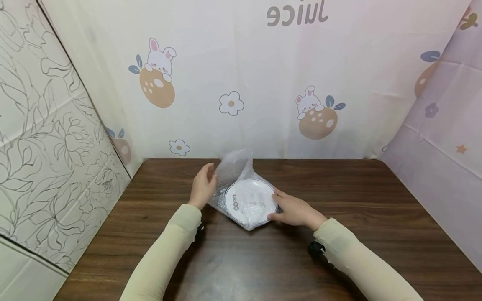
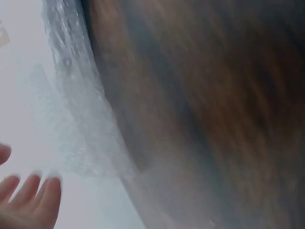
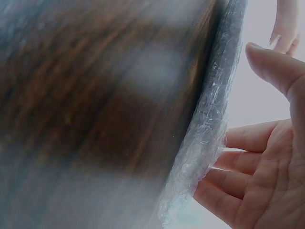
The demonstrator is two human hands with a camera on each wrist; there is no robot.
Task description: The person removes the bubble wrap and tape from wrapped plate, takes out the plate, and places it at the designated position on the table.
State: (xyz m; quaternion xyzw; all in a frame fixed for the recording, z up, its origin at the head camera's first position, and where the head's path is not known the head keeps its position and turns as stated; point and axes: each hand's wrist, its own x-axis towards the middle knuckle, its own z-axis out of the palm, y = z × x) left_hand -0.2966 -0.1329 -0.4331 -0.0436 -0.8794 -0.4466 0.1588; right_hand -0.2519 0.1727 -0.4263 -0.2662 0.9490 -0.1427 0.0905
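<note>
A white, round plate (image 1: pixel 251 205) with a small chain-like pattern near its left side lies on the table, covered by bubble wrap (image 1: pixel 234 165). One flap of the wrap stands up at the back left. My left hand (image 1: pixel 203 186) is just left of that flap, its fingers loosely bent and apart from each other; whether they touch the wrap I cannot tell. On the right, my right hand (image 1: pixel 295 209) rests against the plate's wrapped edge with spread fingers. In the right wrist view, its fingers (image 3: pixel 238 179) meet the bubble wrap while the thumb stands apart.
The dark wooden table (image 1: pixel 169 259) ends at a fabric backdrop (image 1: pixel 263 83) with rabbit and flower prints. A panel with line-drawn flowers (image 1: pixel 71 133) stands along the left side. A pale printed cloth (image 1: pixel 444 167) hangs on the right.
</note>
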